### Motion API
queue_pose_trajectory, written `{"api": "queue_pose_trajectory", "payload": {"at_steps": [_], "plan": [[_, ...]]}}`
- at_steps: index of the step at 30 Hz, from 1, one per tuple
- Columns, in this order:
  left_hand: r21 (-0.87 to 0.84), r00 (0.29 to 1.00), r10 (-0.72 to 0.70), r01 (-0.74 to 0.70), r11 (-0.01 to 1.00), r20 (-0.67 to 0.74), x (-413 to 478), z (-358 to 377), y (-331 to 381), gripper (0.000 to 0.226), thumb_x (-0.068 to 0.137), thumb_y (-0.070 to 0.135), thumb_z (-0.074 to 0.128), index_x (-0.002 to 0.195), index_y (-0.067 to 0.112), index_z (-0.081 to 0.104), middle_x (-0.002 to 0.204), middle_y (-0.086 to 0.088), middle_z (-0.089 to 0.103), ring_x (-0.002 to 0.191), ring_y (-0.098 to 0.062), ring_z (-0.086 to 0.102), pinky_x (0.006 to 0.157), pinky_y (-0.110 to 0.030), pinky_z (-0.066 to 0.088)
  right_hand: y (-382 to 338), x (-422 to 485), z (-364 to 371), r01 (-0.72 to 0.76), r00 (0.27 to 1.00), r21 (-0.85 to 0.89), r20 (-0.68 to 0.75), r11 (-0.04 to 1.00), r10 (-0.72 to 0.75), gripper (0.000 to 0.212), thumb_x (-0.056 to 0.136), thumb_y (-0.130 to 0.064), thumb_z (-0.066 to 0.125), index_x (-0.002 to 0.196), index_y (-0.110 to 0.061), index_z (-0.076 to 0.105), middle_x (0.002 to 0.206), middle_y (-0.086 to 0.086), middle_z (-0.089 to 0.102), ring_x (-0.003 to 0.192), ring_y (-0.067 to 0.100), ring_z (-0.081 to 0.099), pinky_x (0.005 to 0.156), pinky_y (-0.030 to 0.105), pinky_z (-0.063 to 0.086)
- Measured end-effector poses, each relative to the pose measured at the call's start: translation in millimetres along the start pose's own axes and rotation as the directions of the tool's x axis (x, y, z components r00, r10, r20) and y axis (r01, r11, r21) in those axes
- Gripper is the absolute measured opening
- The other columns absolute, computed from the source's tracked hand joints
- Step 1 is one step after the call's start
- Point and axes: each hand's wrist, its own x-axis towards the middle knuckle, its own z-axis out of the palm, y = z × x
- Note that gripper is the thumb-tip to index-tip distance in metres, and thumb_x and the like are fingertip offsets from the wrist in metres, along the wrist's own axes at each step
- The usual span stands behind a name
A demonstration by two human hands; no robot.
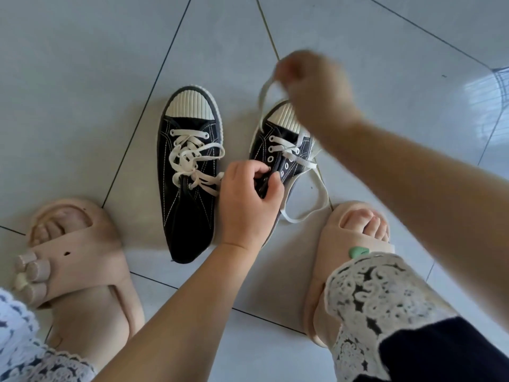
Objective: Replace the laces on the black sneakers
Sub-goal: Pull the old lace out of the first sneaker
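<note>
Two black canvas sneakers with ribbed cream toe caps and white stitching sit side by side on the pale tiled floor (82,78), toes pointing away from the person, between the feet in beige slippers (82,257). The laced sneaker (187,205) on the left carries a tangled lace (190,158) threaded through all its eyelets, slack and untied. The second sneaker (281,146) beside it is half unthreaded, with only the two rows nearest the toe crossed and the lower metal eyelets bare. The left hand (248,199) pinches this shoe's eyelet edge between curled fingers and thumb. The right hand (311,86) is raised above the toe cap and blurred; it seems to pinch the loose lace (319,199), which loops down onto the tiles beside the shoe.
</note>
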Motion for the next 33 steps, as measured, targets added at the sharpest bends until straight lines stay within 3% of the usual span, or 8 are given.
{"api": "queue_pose_trajectory", "payload": {"at_steps": [2,6,9,11,14,18,25,33], "plan": [[-0.009,1.000,-0.006,0.006,1.000,0.009,0,0,-1,0.015,0.078,0.021,0.060,0.082,0.006,0.060,0.079,-0.001,0.055,0.076,-0.010,0.042,0.073,-0.014,0.032,16,18,-31,-0.097,0.975,0.124,-0.189,0.987,0.120,0.020,0.084,-0.011,0.049,0.087,-0.027,0.062,0.063,-0.014,0.049,0.055,-0.004,0.043,0.049,0.012,0.030],[-0.019,1.000,-0.013,0.013,1.000,0.003,1,-1,0,0.016,0.078,0.021,0.060,0.082,0.005,0.061,0.079,0.002,0.051,0.075,-0.011,0.044,0.073,-0.015,0.033,47,9,-39,-0.132,0.989,-0.094,0.052,0.987,0.137,0.017,0.085,-0.015,0.059,0.097,-0.021,0.069,0.086,-0.002,0.061,0.078,0.009,0.054,0.061,0.015,0.038],[-0.037,0.999,-0.030,0.029,0.999,-0.013,2,-2,2,0.013,0.079,0.017,0.061,0.081,0.005,0.061,0.078,0.002,0.052,0.073,-0.012,0.046,0.071,-0.013,0.034,62,-12,-23,-0.049,0.997,-0.284,0.047,0.958,0.065,0.027,0.083,-0.013,0.060,0.109,-0.019,0.061,0.110,0.004,0.055,0.097,0.018,0.053,0.075,0.025,0.039],[-0.054,0.999,-0.039,0.037,0.998,-0.029,3,-4,2,0.011,0.080,0.014,0.062,0.079,0.004,0.062,0.076,0.001,0.053,0.071,-0.013,0.048,0.070,-0.014,0.034,67,-24,-19,-0.018,1.000,-0.275,0.020,0.961,0.024,0.017,0.082,-0.010,0.058,0.095,-0.019,0.060,0.096,0.000,0.055,0.092,0.019,0.054,0.070,0.022,0.035],[-0.045,0.999,-0.046,0.045,0.998,-0.029,4,-5,1,0.012,0.083,0.013,0.058,0.080,0.003,0.063,0.077,-0.003,0.059,0.073,-0.013,0.049,0.070,-0.015,0.033,72,-39,-7,-0.140,0.977,-0.110,0.144,0.984,0.155,0.018,0.082,-0.009,0.059,0.075,-0.026,0.060,0.069,-0.009,0.060,0.074,0.011,0.058,0.057,0.013,0.038],[-0.032,0.998,-0.042,0.040,0.999,-0.036,5,-6,0,0.013,0.085,0.011,0.056,0.081,0.002,0.064,0.079,-0.007,0.061,0.075,-0.013,0.048,0.072,-0.014,0.031,68,-53,11,-0.257,0.938,0.067,0.259,0.964,0.232,0.009,0.081,-0.017,0.064,0.081,-0.022,0.056,0.056,-0.006,0.067,0.054,0.004,0.061,0.064,0.027,0.051],[-0.033,0.999,-0.005,0.004,0.999,-0.034,3,-3,2,0.014,0.083,0.015,0.056,0.080,0.003,0.063,0.076,0.004,0.051,0.072,-0.012,0.047,0.071,-0.017,0.034,64,-59,22,-0.158,0.986,-0.024,0.053,0.987,0.159,0.003,0.081,-0.025,0.065,0.081,-0.023,0.063,0.075,-0.010,0.061,0.081,0.015,0.061,0.071,0.031,0.049],[-0.041,1.000,-0.002,0.002,0.999,0.007,2,-2,1,0.015,0.080,0.015,0.063,0.091,0.005,0.061,0.083,0.002,0.052,0.073,-0.012,0.048,0.073,-0.015,0.036,59,-56,28,-0.156,0.987,-0.106,0.020,0.982,0.159,0.009,0.082,-0.025,0.061,0.074,-0.021,0.062,0.080,0.002,0.067,0.076,0.023,0.059,0.064,0.034,0.050]]}}
